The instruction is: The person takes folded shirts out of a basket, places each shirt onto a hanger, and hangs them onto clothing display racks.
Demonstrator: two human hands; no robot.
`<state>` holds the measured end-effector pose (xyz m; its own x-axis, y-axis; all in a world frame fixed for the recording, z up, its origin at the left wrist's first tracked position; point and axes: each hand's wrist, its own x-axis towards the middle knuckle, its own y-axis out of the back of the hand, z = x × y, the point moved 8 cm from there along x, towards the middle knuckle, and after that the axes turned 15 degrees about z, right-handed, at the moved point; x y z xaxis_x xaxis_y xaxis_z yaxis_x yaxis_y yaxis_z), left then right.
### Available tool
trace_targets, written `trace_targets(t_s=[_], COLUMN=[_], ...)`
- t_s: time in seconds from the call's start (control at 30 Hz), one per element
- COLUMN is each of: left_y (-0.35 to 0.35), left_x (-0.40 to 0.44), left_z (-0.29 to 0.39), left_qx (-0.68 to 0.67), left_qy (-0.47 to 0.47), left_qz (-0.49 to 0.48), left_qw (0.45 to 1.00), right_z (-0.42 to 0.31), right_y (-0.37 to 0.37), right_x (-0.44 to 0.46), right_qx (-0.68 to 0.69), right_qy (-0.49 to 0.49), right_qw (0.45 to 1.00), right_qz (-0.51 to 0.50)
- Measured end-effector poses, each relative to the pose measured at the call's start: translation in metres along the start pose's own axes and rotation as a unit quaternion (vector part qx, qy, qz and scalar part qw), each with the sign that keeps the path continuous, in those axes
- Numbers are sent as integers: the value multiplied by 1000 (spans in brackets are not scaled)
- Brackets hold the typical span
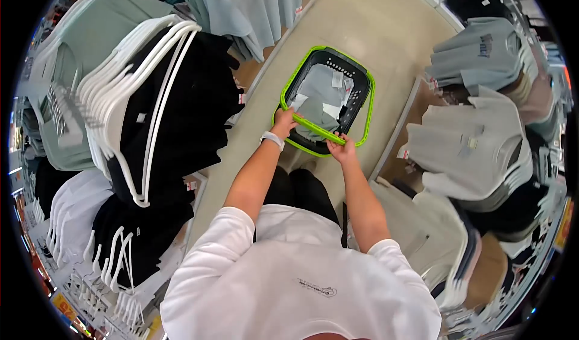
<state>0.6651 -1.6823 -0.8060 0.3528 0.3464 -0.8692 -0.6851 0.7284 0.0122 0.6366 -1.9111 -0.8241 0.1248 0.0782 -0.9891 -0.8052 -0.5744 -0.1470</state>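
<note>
A black shopping basket [362,85] with a bright green rim is in front of my legs, over the aisle floor. Its green handle [313,127] spans the near side. My left hand [283,123], below a white wristband, is closed around the handle's left part. Toward its right part, my right hand [342,149] grips the same handle with closed fingers. Folded grey garments [319,86] with white tags lie inside the basket. Whether the basket rests on the floor or hangs from my hands I cannot tell.
To the left, black shirts [181,104] hang on white hangers [160,111], close to my left arm. Grey shirts [470,144] hang along the right side. More grey-blue shirts [259,8] hang at the far left. A pale floor [386,20] runs between the racks.
</note>
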Motion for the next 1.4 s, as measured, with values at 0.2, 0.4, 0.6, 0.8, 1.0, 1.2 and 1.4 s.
trace_targets(t_s=[0.2, 0.4, 0.6, 0.8, 1.0, 1.2, 1.4], left_y=[-90, -159, -223, -254, -298, -318, -323], left_x=[19, 68, 103, 152, 199, 249, 318], left_z=[65, 115, 160, 163, 157, 172, 157], left_qx=[-32, -1, 7, -30, -60, 179, 260], left_qy=[-40, -33, -9, -21, -28, -48, -14], left_qz=[-5, -14, -19, 87, 192, 279, 262], left_qw=[999, 999, 1000, 996, 979, 942, 929], right_z=[-80, -158, -255, -332, -381, -406, -422], right_y=[-77, -120, -169, -211, -260, -280, -307], right_x=[25, 66, 71, 119, 170, 215, 250], right_qx=[19, -109, -303, -563, -632, -683, -743], right_qy=[-8, 105, 187, 195, 177, 167, 245], right_qw=[998, 978, 912, 762, 731, 687, 593], right_qz=[61, 146, 202, 253, 185, 182, 190])
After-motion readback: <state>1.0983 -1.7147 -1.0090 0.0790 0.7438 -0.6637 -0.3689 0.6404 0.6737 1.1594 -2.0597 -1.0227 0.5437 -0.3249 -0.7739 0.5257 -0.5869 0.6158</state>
